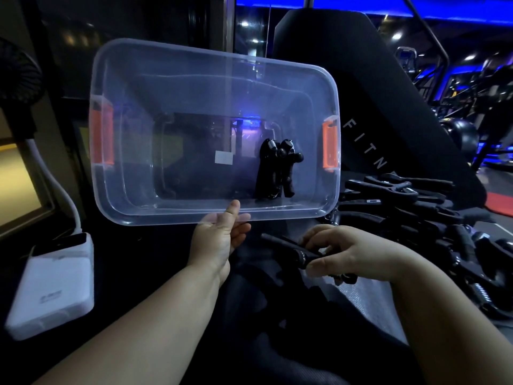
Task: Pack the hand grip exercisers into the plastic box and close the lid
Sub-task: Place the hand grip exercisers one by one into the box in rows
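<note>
Above the left hand (219, 240), which pinches its near rim, the clear plastic box (213, 55) tilts toward the camera, two black exercisers (277, 170), it seems, already inside. Just right of it, the right hand (352, 254) is clamped on another hand grip exerciser (288, 247); more lie in a heap (416, 207) beyond. Packing looks barely begun; next, that exerciser must go up over the rim. No lid is discernible, and the dark heap defies counting.

One box (194, 55), two exercisers (277, 168) inside

Two exercisers (277, 168) in box (138, 215); exerciser pile (416, 207) right of box.
</note>
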{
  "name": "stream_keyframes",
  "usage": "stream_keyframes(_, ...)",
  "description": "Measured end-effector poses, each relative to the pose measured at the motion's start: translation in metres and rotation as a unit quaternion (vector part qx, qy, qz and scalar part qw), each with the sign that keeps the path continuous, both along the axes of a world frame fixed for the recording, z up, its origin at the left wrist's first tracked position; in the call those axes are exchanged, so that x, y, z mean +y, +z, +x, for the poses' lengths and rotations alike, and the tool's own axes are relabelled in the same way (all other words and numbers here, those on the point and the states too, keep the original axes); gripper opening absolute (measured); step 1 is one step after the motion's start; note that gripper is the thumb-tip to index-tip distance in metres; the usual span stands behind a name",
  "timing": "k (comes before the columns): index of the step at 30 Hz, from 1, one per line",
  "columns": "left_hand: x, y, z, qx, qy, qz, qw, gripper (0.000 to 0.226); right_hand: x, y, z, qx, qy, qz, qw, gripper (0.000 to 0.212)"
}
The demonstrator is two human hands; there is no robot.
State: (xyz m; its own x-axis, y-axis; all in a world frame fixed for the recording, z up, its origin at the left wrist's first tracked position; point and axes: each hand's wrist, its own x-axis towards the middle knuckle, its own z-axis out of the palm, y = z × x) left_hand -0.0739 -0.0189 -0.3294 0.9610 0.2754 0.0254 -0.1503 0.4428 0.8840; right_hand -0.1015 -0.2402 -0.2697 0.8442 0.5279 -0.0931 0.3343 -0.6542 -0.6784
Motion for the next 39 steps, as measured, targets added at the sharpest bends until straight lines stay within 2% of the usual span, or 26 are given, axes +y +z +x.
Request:
stream_keyframes(4, 0.000, 0.000, -0.001, -0.001, 0.000, 0.003, 1.000, 0.021, -0.004, 0.002, -0.003, 0.071, -0.022, 0.095, 0.993, 0.039)
stream_keyframes(8, 0.000, -0.001, 0.000, -0.001, 0.000, 0.002, 1.000, 0.021, -0.011, 0.003, -0.005, 0.142, -0.060, 0.217, 0.964, 0.037)
stream_keyframes(16, 0.001, -0.003, 0.003, 0.000, 0.001, 0.003, 1.000, 0.023, -0.014, -0.001, 0.000, 0.183, -0.002, 0.265, 0.947, 0.046)
stream_keyframes(20, 0.000, -0.003, 0.002, 0.002, 0.003, 0.005, 1.000, 0.024, -0.018, -0.001, 0.002, 0.138, 0.039, 0.231, 0.962, 0.046)
stream_keyframes(24, 0.001, -0.002, 0.002, 0.001, 0.002, 0.005, 1.000, 0.023, -0.016, -0.001, -0.001, 0.123, 0.024, 0.234, 0.964, 0.029)
stream_keyframes(28, 0.001, -0.002, 0.002, 0.000, 0.002, 0.004, 1.000, 0.023, -0.013, -0.002, -0.002, 0.038, -0.017, 0.144, 0.989, 0.039)
stream_keyframes(33, 0.001, -0.002, 0.002, -0.002, 0.003, 0.002, 1.000, 0.023, -0.012, 0.000, -0.001, -0.025, -0.079, 0.095, 0.992, 0.050)
stream_keyframes(34, 0.001, -0.002, 0.002, -0.001, 0.002, 0.002, 1.000, 0.023, -0.012, 0.000, 0.000, -0.033, -0.083, 0.094, 0.992, 0.044)
stream_keyframes(37, 0.001, -0.003, 0.002, 0.000, 0.001, 0.005, 1.000, 0.024, -0.010, 0.001, 0.001, -0.037, -0.096, 0.083, 0.991, 0.007)
stream_keyframes(39, 0.001, -0.003, 0.002, -0.001, 0.002, 0.006, 1.000, 0.024, -0.008, 0.004, 0.004, -0.064, -0.117, 0.020, 0.991, 0.021)
